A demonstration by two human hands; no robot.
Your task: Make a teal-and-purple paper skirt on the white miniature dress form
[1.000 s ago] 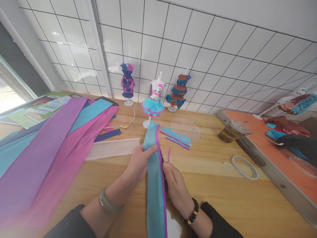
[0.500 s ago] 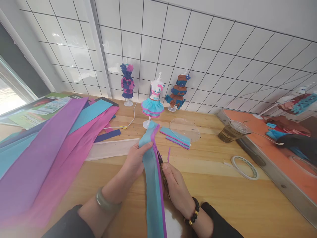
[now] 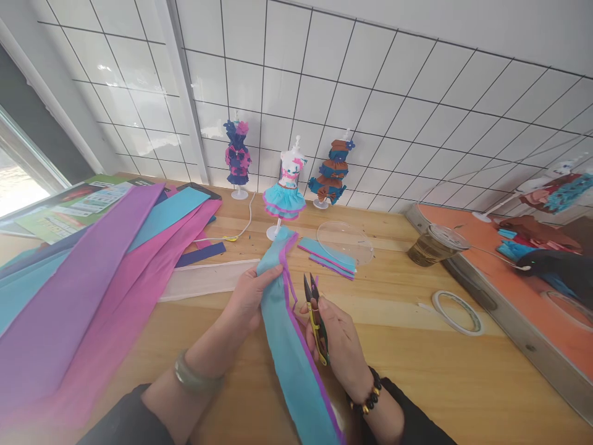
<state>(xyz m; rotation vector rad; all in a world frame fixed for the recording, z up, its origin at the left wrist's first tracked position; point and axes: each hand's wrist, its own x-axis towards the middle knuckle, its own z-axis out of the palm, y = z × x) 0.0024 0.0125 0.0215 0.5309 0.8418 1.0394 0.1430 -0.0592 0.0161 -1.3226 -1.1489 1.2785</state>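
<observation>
Turquoise edged in purple

The fabric strip [image 3: 288, 346] in the left hand [image 3: 249, 295] is turquoise with a purple edge; the snips [image 3: 315, 324] in the right hand [image 3: 340, 337], yellow and black. Beyond both, white wall tiles [image 3: 285, 40] show a dark grid.

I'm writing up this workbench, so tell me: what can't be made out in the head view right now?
All in the head view:
Long blue strip: near end cut off by the bottom edge.
Left hand: some fingers hidden behind the strip.
Snips: partly covered by the right hand.
Green packaging: small print too blurred to read; purple cloth covers part.
</observation>
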